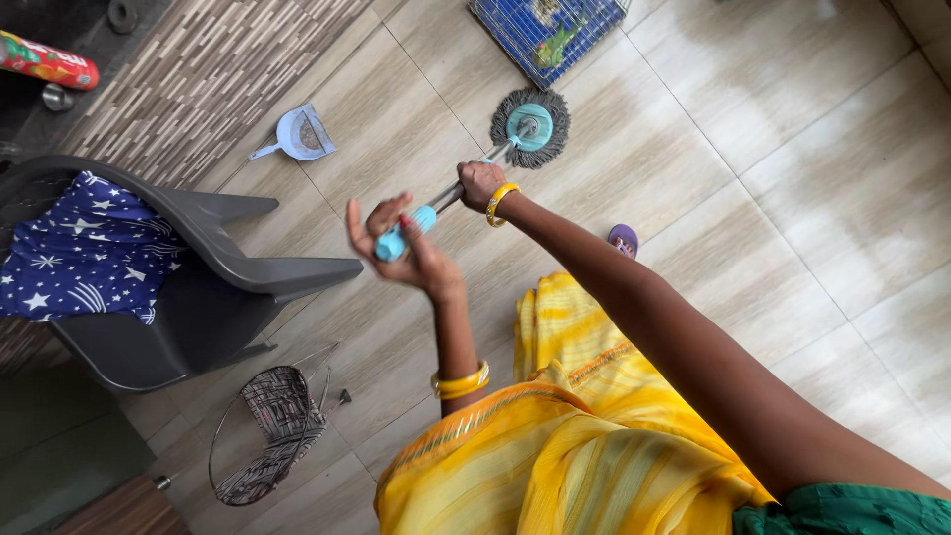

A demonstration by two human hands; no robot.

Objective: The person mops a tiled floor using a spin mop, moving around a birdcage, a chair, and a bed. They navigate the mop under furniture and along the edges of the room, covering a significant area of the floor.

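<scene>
Looking down from the head view, a spin mop [466, 183] is being held in both hands, its round head [530, 127] pressed flat on the tiled floor [792, 178] just past the right hand. The right hand [479, 184] is wrapped shut around the metal shaft partway down, while the left hand [406, 243] is cupped loosely around the teal grip at the top end, fingers half spread, so not a firm clamp there.

Handling-wise it's probably pretty light: a thin, stiff, shiny pole that could get slick if wet, so the rubbery-looking teal end cap and the mid-shaft are judged the sensible spots to be gripped. The head is a teal plastic disc ringed with soft grey fringe strands, floppy and likely heavier when soaked.

To the left of the hands a grey moulded plastic chair [218, 287] is seen with a blue star-print cloth [84, 253] draped on it, a pale blue dustpan [302, 136] beyond that, and a woven wire basket [277, 426] nearer the body. A blue wire cage [540, 35] sits just beyond the mop head. The tiles look glossy, smooth and pale beige.
</scene>
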